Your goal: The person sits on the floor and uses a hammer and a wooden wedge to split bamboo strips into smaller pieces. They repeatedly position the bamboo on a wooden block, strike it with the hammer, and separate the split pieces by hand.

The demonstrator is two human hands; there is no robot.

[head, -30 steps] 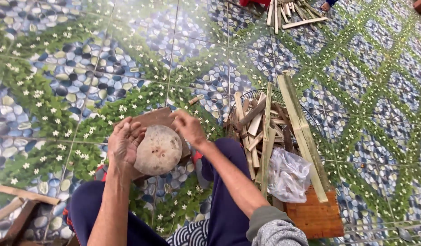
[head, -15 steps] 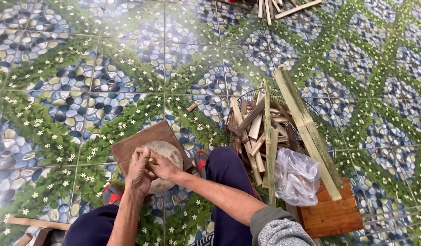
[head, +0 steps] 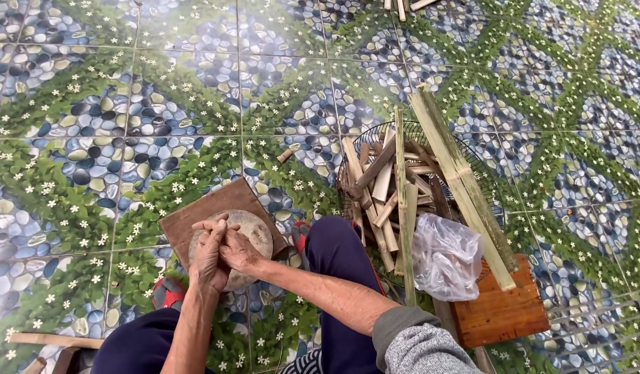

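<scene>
**A:** In the head view, where are the hands?

**B:** Low and left of centre, pressed together over a round wood block (head: pixel 249 232). The left hand (head: pixel 209 257) lies on the near-left part of the block, fingers curled and clenched. The right hand (head: pixel 238 251) sits against it, its fingers closed too. Whether anything is caught between the two palms I cannot tell; they hide it.

**A:** And the block itself?

**B:** It rests on a brown board (head: pixel 209 211) laid flat on the tiled floor (head: pixel 126 104), in front of the person's knees. The board's corners stick out past the block on the far side.

**A:** What's around?

**B:** To the right, a wire basket (head: pixel 375 138) full of short bamboo pieces (head: pixel 382 183). A long split bamboo slat (head: pixel 458 176) leans across the basket's right side, its near end over a small wooden stool (head: pixel 503 312). A crumpled clear plastic bag (head: pixel 445 256) lies between the basket and the stool, touching both. A thinner stick (head: pixel 403 201) stands nearly upright through the basket.

**A:** Anything else?

**B:** A small bamboo offcut (head: pixel 285 155) lies alone on the tiles beyond the board, and more sticks (head: pixel 403 5) show at the top edge, well apart.
</scene>
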